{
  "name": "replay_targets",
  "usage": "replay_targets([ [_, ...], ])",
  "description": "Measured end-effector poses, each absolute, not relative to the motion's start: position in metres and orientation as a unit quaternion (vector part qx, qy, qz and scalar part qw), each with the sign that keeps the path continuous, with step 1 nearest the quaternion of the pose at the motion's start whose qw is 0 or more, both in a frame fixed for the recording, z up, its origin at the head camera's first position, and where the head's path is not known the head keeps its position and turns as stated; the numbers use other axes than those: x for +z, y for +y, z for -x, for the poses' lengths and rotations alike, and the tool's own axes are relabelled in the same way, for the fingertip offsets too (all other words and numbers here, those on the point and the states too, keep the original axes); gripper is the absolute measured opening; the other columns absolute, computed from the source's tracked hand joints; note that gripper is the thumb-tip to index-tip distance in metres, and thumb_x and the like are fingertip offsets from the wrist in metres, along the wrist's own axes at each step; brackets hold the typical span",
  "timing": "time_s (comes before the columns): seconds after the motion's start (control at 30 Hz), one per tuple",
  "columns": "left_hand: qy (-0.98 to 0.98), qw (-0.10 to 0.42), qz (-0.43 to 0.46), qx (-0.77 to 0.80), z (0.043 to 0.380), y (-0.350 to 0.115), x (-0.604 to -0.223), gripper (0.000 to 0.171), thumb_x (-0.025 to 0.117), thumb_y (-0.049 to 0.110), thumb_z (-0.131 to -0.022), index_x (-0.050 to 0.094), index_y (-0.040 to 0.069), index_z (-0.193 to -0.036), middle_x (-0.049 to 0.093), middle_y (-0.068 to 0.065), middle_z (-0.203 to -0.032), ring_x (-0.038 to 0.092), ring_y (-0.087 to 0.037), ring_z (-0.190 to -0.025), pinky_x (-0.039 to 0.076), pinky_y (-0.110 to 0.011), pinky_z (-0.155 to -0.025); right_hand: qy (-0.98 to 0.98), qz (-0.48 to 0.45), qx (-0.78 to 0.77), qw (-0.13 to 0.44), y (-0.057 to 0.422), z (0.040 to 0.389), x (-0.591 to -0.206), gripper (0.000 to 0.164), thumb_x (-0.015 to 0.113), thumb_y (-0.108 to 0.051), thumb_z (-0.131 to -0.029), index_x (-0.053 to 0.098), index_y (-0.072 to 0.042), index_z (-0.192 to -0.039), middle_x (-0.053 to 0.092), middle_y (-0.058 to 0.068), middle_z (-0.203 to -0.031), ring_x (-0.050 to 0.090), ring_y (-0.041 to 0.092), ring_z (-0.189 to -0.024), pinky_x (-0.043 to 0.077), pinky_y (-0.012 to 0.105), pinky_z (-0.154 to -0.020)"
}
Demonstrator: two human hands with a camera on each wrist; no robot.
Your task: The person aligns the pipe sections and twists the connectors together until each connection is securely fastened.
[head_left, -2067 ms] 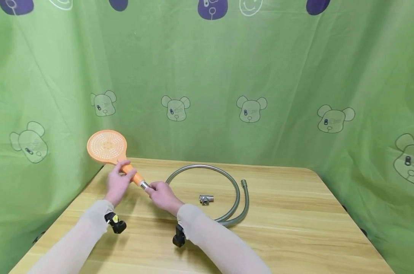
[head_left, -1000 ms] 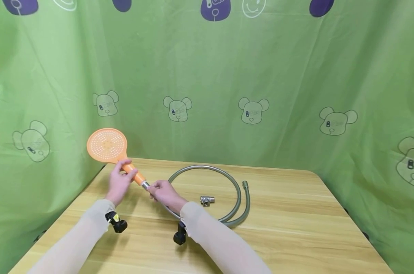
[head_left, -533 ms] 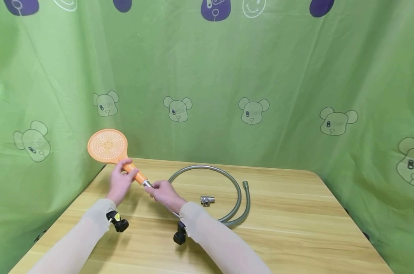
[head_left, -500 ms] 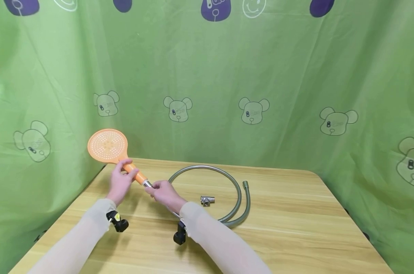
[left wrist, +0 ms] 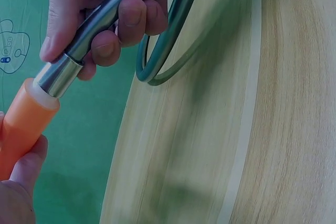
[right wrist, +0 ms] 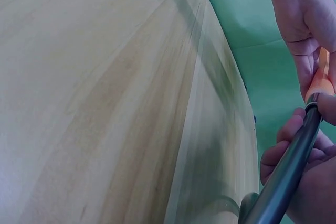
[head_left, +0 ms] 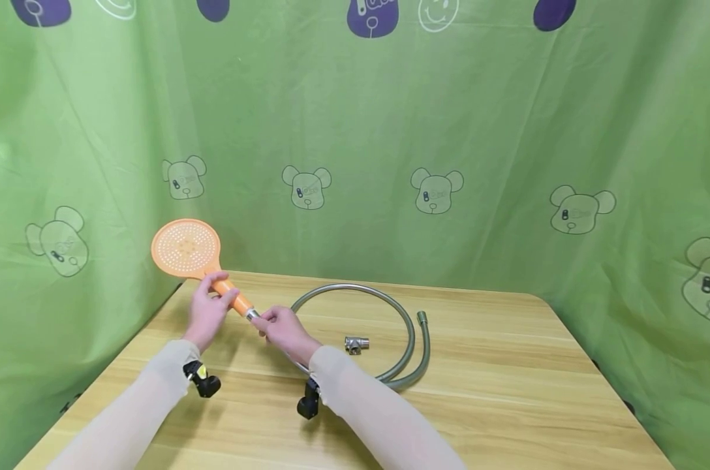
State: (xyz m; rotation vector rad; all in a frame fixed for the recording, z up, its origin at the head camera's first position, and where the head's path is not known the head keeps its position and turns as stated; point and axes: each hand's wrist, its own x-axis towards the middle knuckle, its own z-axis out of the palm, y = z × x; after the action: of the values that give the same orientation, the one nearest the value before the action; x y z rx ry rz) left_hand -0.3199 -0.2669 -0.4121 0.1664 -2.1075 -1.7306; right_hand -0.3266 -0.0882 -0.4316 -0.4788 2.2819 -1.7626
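My left hand (head_left: 205, 316) grips the orange handle of a shower head (head_left: 185, 248), held above the table's left side with its perforated face showing. With thumb and fingers, my right hand (head_left: 287, 333) pinches the end of a grey shower hose (head_left: 410, 336) at the base of that handle. The left wrist view shows the hose's silver metal collar (left wrist: 59, 76) against the handle's pale end ring; whether it is threaded on is hidden. From my right hand the hose runs down in a loop, and its other end lies on the table.
A small silver tee fitting (head_left: 355, 344) lies on the table inside the hose loop. The wooden table (head_left: 508, 378) has a rounded far right corner. Green patterned curtain (head_left: 355, 98) hangs behind it and along both sides.
The fingers of my right hand have shifted back and forth slightly about the hose collar. My left hand keeps its hold on the shower head, which has hardly moved.
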Motion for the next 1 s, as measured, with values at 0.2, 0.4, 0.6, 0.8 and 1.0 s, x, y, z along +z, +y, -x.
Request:
replay_targets([
  [0.2, -0.755, 0.205, -0.053, -0.62, 0.3197, -0.2669, -0.4129, 0.054, 0.069, 0.01, -0.094, 0.047, 0.005, -0.143, 0.043, -0.018, -0.127, 0.06, -0.011, -0.087, 0.058, -0.016, -0.078, 0.765, 0.172, -0.606, 0.131, -0.0866, 0.3299, -0.4342, 0.031, 0.062, -0.03, -0.099, 0.071, 0.0, -0.1, 0.06, 0.001, -0.072, 0.048, 0.01, -0.059, 0.038, 0.021, -0.052],
  [0.4, -0.754, 0.208, -0.052, -0.622, 0.3205, -0.2673, -0.4153, 0.053, 0.069, 0.01, -0.095, 0.047, 0.005, -0.142, 0.043, -0.017, -0.125, 0.06, -0.011, -0.087, 0.058, -0.016, -0.079, 0.735, 0.156, -0.643, 0.151, -0.0875, 0.3311, -0.4354, 0.035, 0.074, -0.027, -0.092, 0.056, -0.007, -0.114, 0.06, 0.0, -0.075, 0.05, 0.012, -0.061, 0.043, 0.025, -0.057],
  [0.6, -0.755, 0.208, -0.054, -0.619, 0.3215, -0.2682, -0.4143, 0.05, 0.069, 0.008, -0.094, 0.048, 0.006, -0.14, 0.043, -0.019, -0.126, 0.061, -0.013, -0.088, 0.058, -0.017, -0.078, 0.745, 0.163, -0.633, 0.137, -0.088, 0.3282, -0.4328, 0.019, 0.072, -0.019, -0.093, 0.058, -0.006, -0.099, 0.057, 0.0, -0.075, 0.047, 0.01, -0.06, 0.04, 0.025, -0.055],
  [0.8, -0.751, 0.21, -0.062, -0.624, 0.3202, -0.2697, -0.4143, 0.05, 0.069, 0.008, -0.094, 0.049, 0.004, -0.139, 0.043, -0.019, -0.125, 0.06, -0.01, -0.085, 0.058, -0.016, -0.078, 0.761, 0.174, -0.61, 0.135, -0.0893, 0.3275, -0.432, 0.024, 0.06, -0.027, -0.1, 0.069, -0.006, -0.09, 0.058, 0.0, -0.071, 0.047, 0.01, -0.058, 0.037, 0.021, -0.052],
  [1.0, -0.748, 0.206, -0.062, -0.628, 0.3195, -0.2699, -0.4143, 0.051, 0.07, 0.009, -0.094, 0.049, 0.003, -0.14, 0.043, -0.02, -0.126, 0.06, -0.011, -0.085, 0.058, -0.017, -0.078, 0.751, 0.159, -0.624, 0.146, -0.0892, 0.327, -0.4311, 0.029, 0.068, -0.03, -0.096, 0.064, -0.005, -0.11, 0.058, 0.001, -0.075, 0.048, 0.012, -0.062, 0.04, 0.025, -0.056],
])
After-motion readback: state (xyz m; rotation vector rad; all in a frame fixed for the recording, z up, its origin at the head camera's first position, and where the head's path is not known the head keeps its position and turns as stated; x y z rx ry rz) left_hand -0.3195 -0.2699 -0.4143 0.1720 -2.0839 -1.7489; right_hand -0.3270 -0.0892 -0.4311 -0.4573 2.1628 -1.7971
